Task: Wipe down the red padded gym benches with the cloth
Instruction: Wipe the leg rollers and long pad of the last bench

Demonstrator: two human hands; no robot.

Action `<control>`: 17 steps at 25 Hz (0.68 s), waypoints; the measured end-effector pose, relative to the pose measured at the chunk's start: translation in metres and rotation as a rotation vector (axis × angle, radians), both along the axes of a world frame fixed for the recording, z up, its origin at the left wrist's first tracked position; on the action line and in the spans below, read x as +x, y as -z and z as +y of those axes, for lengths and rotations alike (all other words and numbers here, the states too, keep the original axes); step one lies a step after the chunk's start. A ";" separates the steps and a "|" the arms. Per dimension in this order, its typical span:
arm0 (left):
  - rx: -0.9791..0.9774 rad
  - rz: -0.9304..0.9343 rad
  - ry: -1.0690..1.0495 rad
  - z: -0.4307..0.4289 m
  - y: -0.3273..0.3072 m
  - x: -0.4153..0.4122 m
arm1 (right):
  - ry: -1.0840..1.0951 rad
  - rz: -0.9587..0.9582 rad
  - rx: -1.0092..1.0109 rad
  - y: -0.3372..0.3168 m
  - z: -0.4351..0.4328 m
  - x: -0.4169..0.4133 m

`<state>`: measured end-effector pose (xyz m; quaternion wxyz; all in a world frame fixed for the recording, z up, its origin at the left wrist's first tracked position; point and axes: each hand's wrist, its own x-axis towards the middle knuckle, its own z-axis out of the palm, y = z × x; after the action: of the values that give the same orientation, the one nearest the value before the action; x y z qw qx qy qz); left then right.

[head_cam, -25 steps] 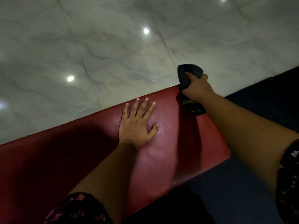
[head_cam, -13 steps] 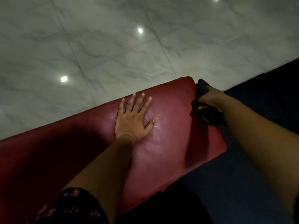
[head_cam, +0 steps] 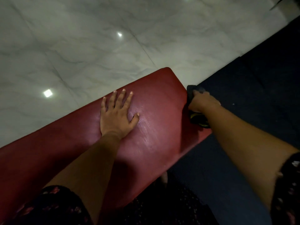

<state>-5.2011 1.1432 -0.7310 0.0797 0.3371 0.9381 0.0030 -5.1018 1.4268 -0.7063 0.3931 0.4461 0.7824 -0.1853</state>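
A red padded bench (head_cam: pixel 155 101) runs from the lower left to its rounded end at centre right. My left hand (head_cam: pixel 116 116) lies flat on its top with fingers spread, holding nothing. My right hand (head_cam: pixel 202 102) grips a dark cloth (head_cam: pixel 194 90) with a bit of yellow showing below the wrist, and presses it against the bench's right end edge. A wet sheen streaks the padding beside my left thumb.
Pale marble floor tiles (head_cam: pixel 97 46) with light reflections lie beyond the bench. A dark blue mat (head_cam: pixel 251 82) covers the floor to the right and below the bench end. My dark patterned clothing (head_cam: pixel 53 207) shows at the bottom.
My right hand has carried the cloth from the bench's far corner around and down its right end edge. My left hand has stayed flat on the padding.
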 end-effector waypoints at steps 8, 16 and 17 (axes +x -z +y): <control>0.062 -0.039 0.061 -0.006 -0.006 -0.003 | 0.039 -0.012 -0.010 -0.021 -0.024 0.102; 0.089 -0.116 0.518 -0.027 -0.028 0.019 | 0.160 0.138 0.078 -0.031 -0.098 0.115; 0.106 -0.115 0.593 -0.035 -0.031 0.023 | 0.169 0.154 0.070 -0.029 -0.113 0.128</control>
<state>-5.1776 1.1080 -0.7005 0.1125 0.5992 0.7913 0.0477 -4.9740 1.3140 -0.6775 0.2988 0.5084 0.7759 -0.2241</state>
